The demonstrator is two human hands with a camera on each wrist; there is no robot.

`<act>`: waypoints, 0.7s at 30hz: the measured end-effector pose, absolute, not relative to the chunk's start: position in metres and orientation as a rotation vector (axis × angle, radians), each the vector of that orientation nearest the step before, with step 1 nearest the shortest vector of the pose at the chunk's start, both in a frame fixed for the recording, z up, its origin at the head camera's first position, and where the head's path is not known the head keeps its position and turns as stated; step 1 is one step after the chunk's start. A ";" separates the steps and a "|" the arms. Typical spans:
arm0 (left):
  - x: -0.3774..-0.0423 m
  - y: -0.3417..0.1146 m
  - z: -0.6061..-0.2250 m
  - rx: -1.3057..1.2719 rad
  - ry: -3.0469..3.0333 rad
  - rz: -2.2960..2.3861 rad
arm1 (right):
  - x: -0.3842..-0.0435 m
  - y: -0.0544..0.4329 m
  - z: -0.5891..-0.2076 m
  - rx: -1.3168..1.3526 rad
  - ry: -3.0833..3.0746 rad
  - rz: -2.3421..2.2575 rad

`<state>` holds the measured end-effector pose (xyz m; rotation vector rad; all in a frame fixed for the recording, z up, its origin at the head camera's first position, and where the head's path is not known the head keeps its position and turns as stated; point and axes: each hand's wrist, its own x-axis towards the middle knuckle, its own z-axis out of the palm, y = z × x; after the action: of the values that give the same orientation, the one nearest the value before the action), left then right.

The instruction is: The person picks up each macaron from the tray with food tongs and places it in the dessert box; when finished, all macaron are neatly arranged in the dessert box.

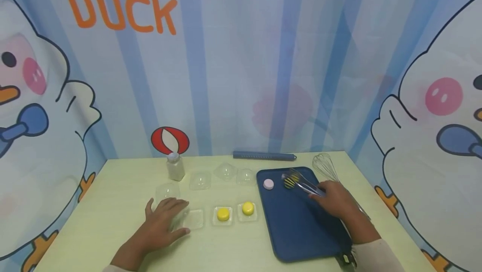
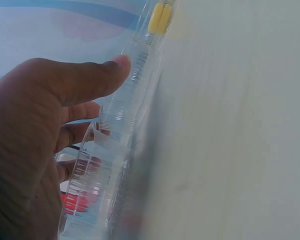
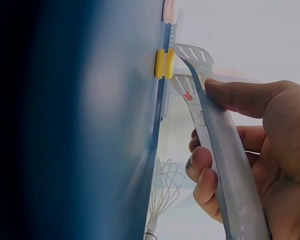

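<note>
My right hand [image 1: 333,198] grips metal tongs [image 1: 310,187] over the far part of a blue cutting board [image 1: 293,230]. Their slotted ends stand apart just above a yellow macaron [image 3: 164,64], which shows through the slots in the head view. Beside it on the board lies a pale pink macaron [image 1: 268,184]. My left hand [image 1: 162,224] is spread low over the table's left side, thumb and fingers apart around a small clear plastic tray [image 1: 193,219]. To its right, two similar trays each hold a yellow macaron [image 1: 223,214].
Clear domed lids [image 1: 226,171] lie behind the trays. A lidded jar [image 1: 175,168] stands at the back left. A long dark blue bar [image 1: 263,155] lies along the back edge, and a whisk [image 1: 325,166] right of the board. Behind the table hangs a duck-print curtain [image 1: 233,62].
</note>
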<state>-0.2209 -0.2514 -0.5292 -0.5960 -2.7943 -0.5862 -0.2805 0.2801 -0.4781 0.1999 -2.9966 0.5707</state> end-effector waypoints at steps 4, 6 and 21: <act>-0.221 -0.251 -0.529 -0.605 -2.795 -0.595 | -0.281 0.281 -0.480 0.182 -3.005 0.541; -0.222 -0.251 -0.530 -0.601 -2.803 -0.589 | -0.281 0.281 -0.480 0.169 -3.013 0.525; -0.222 -0.250 -0.531 -0.585 -2.809 -0.526 | -0.280 0.280 -0.482 0.207 -3.000 0.492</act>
<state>-0.2218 -0.2495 -0.5313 -0.5850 -2.8095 -0.5260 -0.2799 0.2802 -0.4818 0.2072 -3.0001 0.4918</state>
